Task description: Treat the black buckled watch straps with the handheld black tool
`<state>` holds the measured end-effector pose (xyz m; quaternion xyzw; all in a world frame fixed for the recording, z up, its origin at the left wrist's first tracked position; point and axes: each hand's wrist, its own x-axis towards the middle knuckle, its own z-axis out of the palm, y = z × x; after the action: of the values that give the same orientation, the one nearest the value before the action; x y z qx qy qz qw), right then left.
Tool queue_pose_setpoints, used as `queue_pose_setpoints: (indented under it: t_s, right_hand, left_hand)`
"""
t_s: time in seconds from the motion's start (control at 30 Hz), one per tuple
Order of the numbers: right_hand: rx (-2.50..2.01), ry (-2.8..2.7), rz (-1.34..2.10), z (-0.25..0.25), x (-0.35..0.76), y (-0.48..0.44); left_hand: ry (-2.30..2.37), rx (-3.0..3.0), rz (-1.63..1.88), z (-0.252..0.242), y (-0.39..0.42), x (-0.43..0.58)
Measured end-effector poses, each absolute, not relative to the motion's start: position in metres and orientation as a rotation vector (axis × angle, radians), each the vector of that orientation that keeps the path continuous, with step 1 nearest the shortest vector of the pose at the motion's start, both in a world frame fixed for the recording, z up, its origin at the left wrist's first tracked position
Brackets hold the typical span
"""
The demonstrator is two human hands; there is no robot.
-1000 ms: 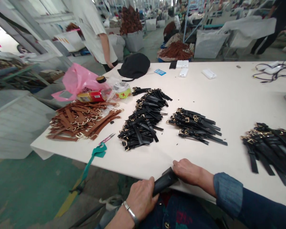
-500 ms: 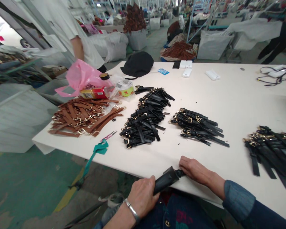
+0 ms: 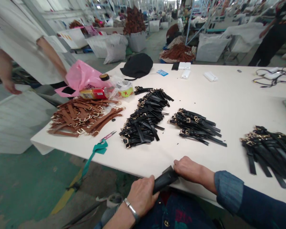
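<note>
My left hand [image 3: 143, 192], with a silver bracelet on the wrist, is wrapped round a black tube-shaped tool [image 3: 165, 182] with a wide, flared mouth. It points up and to the right over the table's near edge. At that mouth my right hand [image 3: 187, 168] is closed in a pinch on a small black strap piece, mostly hidden by fingers and tool. Beyond my hands lie heaps of black buckled straps: a long heap [image 3: 145, 117], a smaller heap [image 3: 197, 125] and another heap [image 3: 268, 149] at the right.
On the white table [image 3: 138, 162] are brown straps [image 3: 78, 116], pink-handled snips [image 3: 107, 136] with teal cloth [image 3: 100, 147], a pink bag [image 3: 85, 76], a black cap [image 3: 138, 65], white devices [image 3: 185, 73] and cables [image 3: 274, 76]. A person [image 3: 26, 41] stands at the left by a white bin [image 3: 14, 117].
My right hand has moved slightly left, closer to the tool's mouth, and the black piece between them shows less. The person at the left has turned and come nearer the bin.
</note>
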<state>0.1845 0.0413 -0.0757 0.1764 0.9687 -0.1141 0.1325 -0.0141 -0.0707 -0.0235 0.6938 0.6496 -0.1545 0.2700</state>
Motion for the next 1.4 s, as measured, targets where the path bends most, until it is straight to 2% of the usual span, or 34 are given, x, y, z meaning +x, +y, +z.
queue_pose_setpoints:
  t_s: [0.2, 0.43, 0.6, 0.73, 0.83, 1.03, 1.3, 1.4]
  right_hand:
    - [0.63, 2.852, -0.275, -0.089, 0.19, 0.038]
    - [0.912, 2.838, -0.455, -0.101, 0.206, 0.04]
    - [1.418, 2.79, -0.839, -0.11, 0.216, 0.036]
    - [1.759, 2.627, -0.882, -0.111, 0.222, 0.034]
    - [1.717, 2.601, -0.924, -0.103, 0.229, 0.032]
    - [1.319, 2.687, -0.995, -0.087, 0.235, 0.03]
    - [1.391, 2.733, -1.059, -0.089, 0.233, 0.019]
    - [1.335, 2.929, -0.92, -0.094, 0.233, 0.014]
  left_hand:
    - [1.774, 1.878, -0.359, -0.026, -0.074, -0.015]
    - [1.763, 1.832, -0.353, -0.027, -0.075, -0.015]
    - [1.775, 1.826, -0.343, -0.027, -0.075, -0.015]
    - [1.777, 1.83, -0.345, -0.028, -0.076, -0.015]
    - [1.782, 1.812, -0.354, -0.027, -0.077, -0.015]
    - [1.789, 1.763, -0.383, -0.026, -0.077, -0.013]
    - [1.8, 1.755, -0.375, -0.019, -0.079, -0.017]
    - [1.789, 1.742, -0.364, -0.009, -0.079, -0.016]
